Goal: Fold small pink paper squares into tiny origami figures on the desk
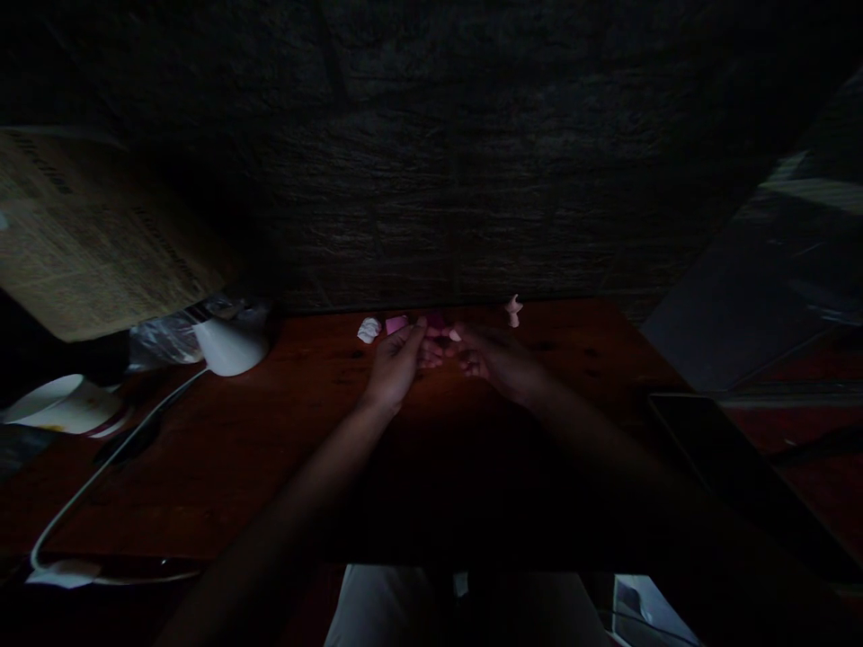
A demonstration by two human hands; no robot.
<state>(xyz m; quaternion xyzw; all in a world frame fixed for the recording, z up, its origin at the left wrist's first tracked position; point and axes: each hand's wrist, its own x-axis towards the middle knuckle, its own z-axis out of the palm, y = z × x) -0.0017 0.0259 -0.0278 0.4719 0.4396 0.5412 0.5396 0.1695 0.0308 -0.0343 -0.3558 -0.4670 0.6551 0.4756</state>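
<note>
My left hand [397, 361] and my right hand [492, 357] are close together over the far part of the wooden table, fingers curled and thumbs pressed inward. A dark magenta piece [437, 321] shows just beyond and between the fingertips; whether either hand grips it cannot be made out in the dim light. At the right thumb is a small pale spot, too unclear to name. Beside the left hand lie a pink flat piece [395, 324] and a white crumpled lump [369, 330]. A small pale pink shape with a forked top [514, 310] stands beyond the right hand.
The wooden table [297, 395] meets a dark brick-patterned wall [431, 180]. On the left are a white lamp-like cone [231, 348] with a cable, a paper cup [64, 404] and a printed brown paper bag [101, 234]. A dark flat device [728, 449] lies at the right.
</note>
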